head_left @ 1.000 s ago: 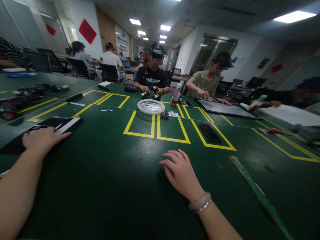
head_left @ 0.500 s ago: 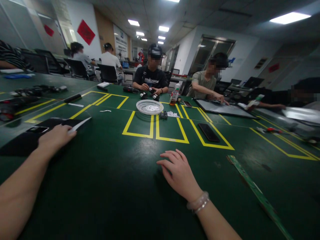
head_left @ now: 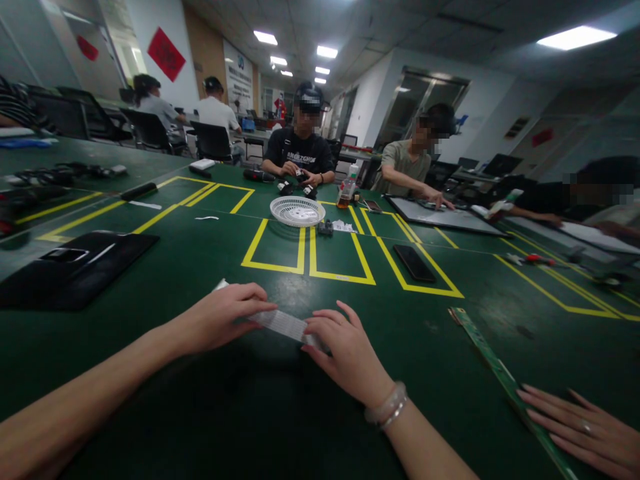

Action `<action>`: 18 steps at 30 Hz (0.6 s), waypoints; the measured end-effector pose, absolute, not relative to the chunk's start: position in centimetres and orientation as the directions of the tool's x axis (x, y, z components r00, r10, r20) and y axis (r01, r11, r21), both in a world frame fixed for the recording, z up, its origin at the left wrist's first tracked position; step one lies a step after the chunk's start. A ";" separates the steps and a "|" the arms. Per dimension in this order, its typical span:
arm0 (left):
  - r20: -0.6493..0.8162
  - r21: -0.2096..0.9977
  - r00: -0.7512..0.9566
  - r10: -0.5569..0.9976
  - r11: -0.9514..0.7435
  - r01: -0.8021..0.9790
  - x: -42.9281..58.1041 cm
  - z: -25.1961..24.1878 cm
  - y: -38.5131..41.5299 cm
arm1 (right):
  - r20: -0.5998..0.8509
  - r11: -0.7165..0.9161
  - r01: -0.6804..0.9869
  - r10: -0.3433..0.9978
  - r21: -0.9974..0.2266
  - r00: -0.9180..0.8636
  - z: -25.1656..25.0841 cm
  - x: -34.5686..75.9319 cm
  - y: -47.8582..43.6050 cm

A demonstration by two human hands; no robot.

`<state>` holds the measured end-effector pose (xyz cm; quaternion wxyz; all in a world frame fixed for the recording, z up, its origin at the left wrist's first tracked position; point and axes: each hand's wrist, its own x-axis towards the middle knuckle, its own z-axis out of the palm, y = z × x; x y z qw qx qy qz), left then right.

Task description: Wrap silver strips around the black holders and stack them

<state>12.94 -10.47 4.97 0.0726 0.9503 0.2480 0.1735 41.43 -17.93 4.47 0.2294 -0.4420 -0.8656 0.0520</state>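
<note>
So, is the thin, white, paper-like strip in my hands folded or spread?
Spread where visible: the strip runs flat from your left hand to your right hand. Covered parts, I cannot tell.

Strip [head_left: 284, 325] between the hands [head_left: 223, 318] [head_left: 349, 348]

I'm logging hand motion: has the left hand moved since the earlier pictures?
Yes: judged against the yellow tape, the left hand has moved right, clear of the black panel.
</note>
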 end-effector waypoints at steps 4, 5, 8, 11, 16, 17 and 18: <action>0.323 0.176 0.775 0.543 -0.839 0.515 11.2 4.6 -8.5 | 0.411 0.566 0.701 0.817 -0.435 -0.405 4.3 42.1 -17.4; 0.332 0.147 0.732 0.594 -0.800 0.582 10.0 4.4 -7.5 | 0.440 0.535 0.667 0.836 -0.518 -0.328 4.3 42.3 -17.2; 0.349 0.051 0.437 0.829 -0.482 0.874 4.7 3.8 -4.3 | 0.403 0.362 0.374 0.915 -0.854 0.036 4.4 43.2 -16.3; 0.354 0.032 0.077 0.932 -0.095 0.995 -2.4 2.9 -2.3 | 0.167 0.200 -0.131 0.960 -0.971 0.227 4.8 44.0 -15.5; 0.191 0.099 -0.455 0.870 0.444 0.891 -12.0 0.8 -1.6 | -0.077 0.012 -0.566 0.988 -0.824 0.133 5.1 45.0 -15.0; 0.187 0.073 -0.452 0.872 0.447 0.892 -13.1 0.4 -1.6 | -0.104 -0.020 -0.603 0.989 -0.797 0.104 5.1 45.1 -14.9; 0.209 0.040 -0.380 0.901 0.381 0.924 -13.8 0.2 -1.7 | -0.125 -0.049 -0.625 0.989 -0.779 0.079 5.0 45.3 -14.9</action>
